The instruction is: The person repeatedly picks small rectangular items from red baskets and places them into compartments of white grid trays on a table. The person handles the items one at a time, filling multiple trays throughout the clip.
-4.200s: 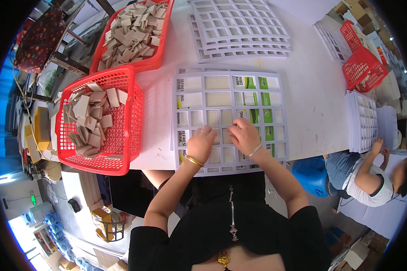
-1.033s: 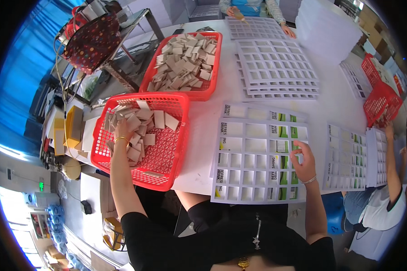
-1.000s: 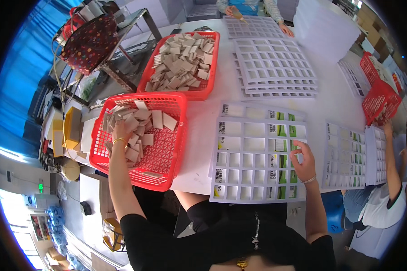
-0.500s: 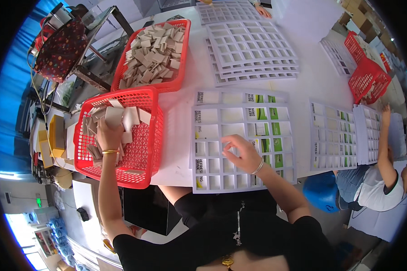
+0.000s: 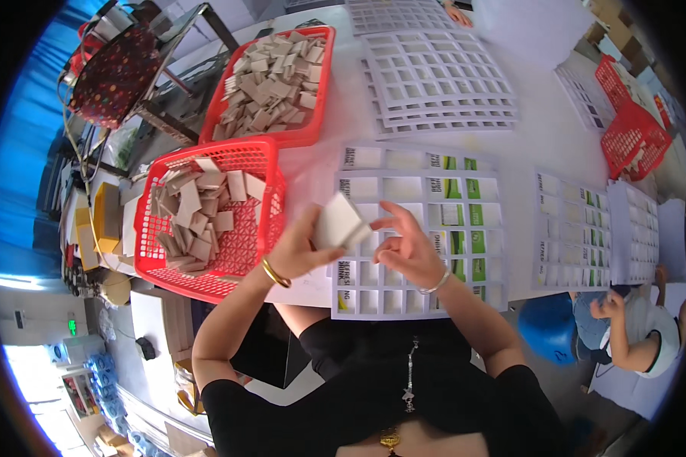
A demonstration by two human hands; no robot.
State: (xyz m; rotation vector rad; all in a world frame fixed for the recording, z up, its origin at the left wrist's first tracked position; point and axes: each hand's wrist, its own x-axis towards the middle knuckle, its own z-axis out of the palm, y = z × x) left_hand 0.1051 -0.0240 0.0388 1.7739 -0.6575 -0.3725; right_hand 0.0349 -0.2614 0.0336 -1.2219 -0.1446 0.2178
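My left hand (image 5: 301, 247) grips a small stack of white and grey cardboard pieces (image 5: 338, 219), raised over the left side of a white grid panel (image 5: 419, 313). Close to the stack's right corner is my right hand (image 5: 413, 257), its fingers curved and apart with nothing in them. The panel lies on more panels of the same kind, and its openings show green and white printed patches. Left of it stands a red plastic basket (image 5: 276, 179) of loose cardboard pieces (image 5: 189, 202), part of its floor bare.
Behind it, a second red basket (image 5: 328, 72) is heaped with similar pieces. White grid panels (image 5: 442, 80) are stacked at the table's far side. On the right are more panels (image 5: 575, 228), another red basket (image 5: 636, 137) and a person (image 5: 633, 335) at work.
My left hand has come out of the near basket and moved right, carrying a stack of cardboard pieces to my right hand. The view has shifted slightly.
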